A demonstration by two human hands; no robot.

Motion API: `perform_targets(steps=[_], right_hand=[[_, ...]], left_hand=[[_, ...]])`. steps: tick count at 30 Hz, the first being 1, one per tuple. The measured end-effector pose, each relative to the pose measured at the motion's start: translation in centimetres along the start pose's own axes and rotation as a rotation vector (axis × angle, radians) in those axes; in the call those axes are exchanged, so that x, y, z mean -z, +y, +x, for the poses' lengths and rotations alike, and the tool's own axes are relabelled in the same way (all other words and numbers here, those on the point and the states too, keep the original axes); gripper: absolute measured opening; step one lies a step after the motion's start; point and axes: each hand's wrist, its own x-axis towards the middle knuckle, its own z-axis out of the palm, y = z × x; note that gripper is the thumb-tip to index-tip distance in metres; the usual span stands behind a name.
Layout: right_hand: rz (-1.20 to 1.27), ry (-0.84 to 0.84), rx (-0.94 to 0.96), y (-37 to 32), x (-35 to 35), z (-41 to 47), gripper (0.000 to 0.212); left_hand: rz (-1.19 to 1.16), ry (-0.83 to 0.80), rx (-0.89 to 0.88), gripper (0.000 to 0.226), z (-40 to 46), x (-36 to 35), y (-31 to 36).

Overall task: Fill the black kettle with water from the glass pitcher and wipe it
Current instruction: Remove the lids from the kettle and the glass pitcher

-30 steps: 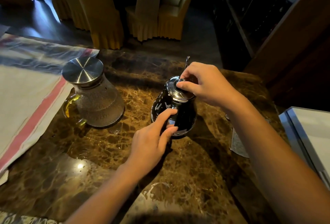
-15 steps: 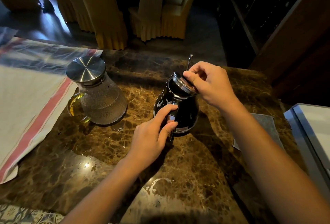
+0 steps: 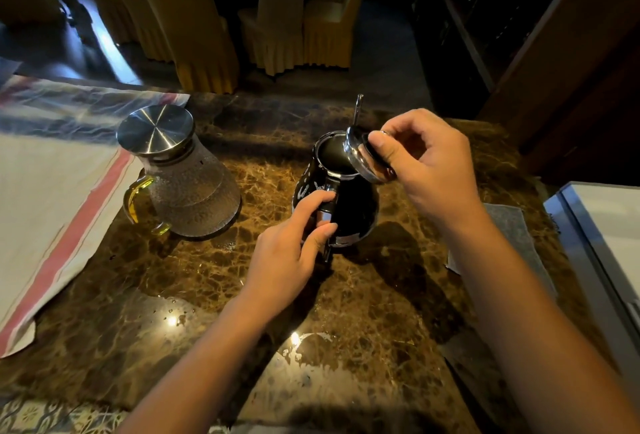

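The black kettle (image 3: pixel 353 205) stands on the brown marble counter (image 3: pixel 214 281), its mouth uncovered and its thin spout pointing away. My left hand (image 3: pixel 287 253) grips the kettle's handle on the near side. My right hand (image 3: pixel 426 167) pinches the knob of the shiny kettle lid (image 3: pixel 362 156), tilted on edge just right of the opening. The glass pitcher (image 3: pixel 187 188) with a steel lid and yellowish handle stands to the kettle's left, untouched.
A grey cloth (image 3: pixel 516 236) lies flat on the counter under my right forearm. A white sheet with a red stripe (image 3: pixel 59 198) covers the left side. A white tray-like edge (image 3: pixel 595 226) sits at far right. Covered chairs (image 3: pixel 194 28) stand beyond the counter.
My right hand has lifted the lid off the kettle and tipped it to the right, uncovering the opening. My left hand has stayed on the handle.
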Motion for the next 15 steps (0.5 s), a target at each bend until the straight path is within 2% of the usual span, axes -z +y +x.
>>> perform_targets(steps=[5, 12, 15], right_hand=[[0.009, 0.027, -0.084, 0.9, 2.3, -4.5, 0.009], [-0.043, -0.091, -0.19, 3.9, 2.9, -11.7, 0.007], [-0.063, -0.084, -0.268, 5.0, 2.5, -14.7, 0.008]], left_hand=[[-0.015, 0.022, -0.002, 0.044, 0.0, 0.0, 0.3], [0.0, 0.036, -0.015, 0.044, -0.2, -0.2, 0.0], [0.01, 0.036, -0.009, 0.044, -0.3, -0.2, -0.2]])
